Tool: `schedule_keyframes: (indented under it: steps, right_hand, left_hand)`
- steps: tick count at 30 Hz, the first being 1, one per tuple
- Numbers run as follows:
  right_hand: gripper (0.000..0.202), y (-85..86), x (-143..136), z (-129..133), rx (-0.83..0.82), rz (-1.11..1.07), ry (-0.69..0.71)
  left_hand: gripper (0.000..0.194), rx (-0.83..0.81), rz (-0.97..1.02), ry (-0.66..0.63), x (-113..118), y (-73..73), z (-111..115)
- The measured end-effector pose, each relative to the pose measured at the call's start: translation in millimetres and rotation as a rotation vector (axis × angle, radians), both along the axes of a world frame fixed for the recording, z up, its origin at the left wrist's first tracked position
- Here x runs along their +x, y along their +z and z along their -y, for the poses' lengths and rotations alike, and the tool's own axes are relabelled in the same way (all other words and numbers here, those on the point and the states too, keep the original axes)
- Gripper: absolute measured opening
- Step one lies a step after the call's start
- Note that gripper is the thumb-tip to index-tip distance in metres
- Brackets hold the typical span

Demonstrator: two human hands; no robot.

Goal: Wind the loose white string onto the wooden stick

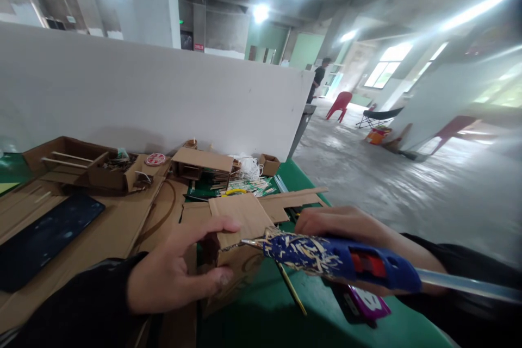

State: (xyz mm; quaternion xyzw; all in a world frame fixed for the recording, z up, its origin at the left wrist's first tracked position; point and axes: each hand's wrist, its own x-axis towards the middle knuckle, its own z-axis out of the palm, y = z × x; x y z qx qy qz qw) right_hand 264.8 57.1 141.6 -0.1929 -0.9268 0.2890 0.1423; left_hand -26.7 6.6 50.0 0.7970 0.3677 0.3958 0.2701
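Observation:
A small cardboard box (240,212) is gripped by my left hand (175,261), with the thumb on its near side and a finger along its top edge. My right hand (342,228) is wrapped around a blue hot glue gun (322,253) whose front is crusted with dried glue and bits. A clear glue stick (460,280) sticks out of its back end. The metal nozzle points left, at the box's edge near my left fingers. Most of my right fingers are hidden behind the gun.
A dark phone (49,239) lies on cardboard sheets at left. Cardboard boxes (204,160), white string (248,166) and several sticks stand along a white partition (155,92). A pencil (291,288) and a purple packet (369,304) lie on the green table. A person (318,79) stands far back.

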Motion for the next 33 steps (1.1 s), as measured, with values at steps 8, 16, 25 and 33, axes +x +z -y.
schedule_keyframes:
  steps: [8,16,25,33]
  right_hand:
    - [0.017,0.9,-2.8,-0.8,0.003,0.019,0.013]
    - [0.013,-1.1,-3.7,0.1,0.094,0.047,-0.059]
    - [0.015,-0.5,-5.2,1.1,0.135,0.038,-0.049]
    - [0.014,-3.9,1.8,-0.1,0.089,0.065,-0.069]
  left_hand:
    - [0.053,-0.013,-0.004,0.005,0.1,-0.3,0.7]
    - [0.052,-0.022,0.014,-0.004,1.0,0.1,0.4]
    - [0.051,-0.039,0.0,0.014,0.8,1.3,0.9]
    - [0.049,-0.051,0.012,0.022,1.3,1.5,0.1]
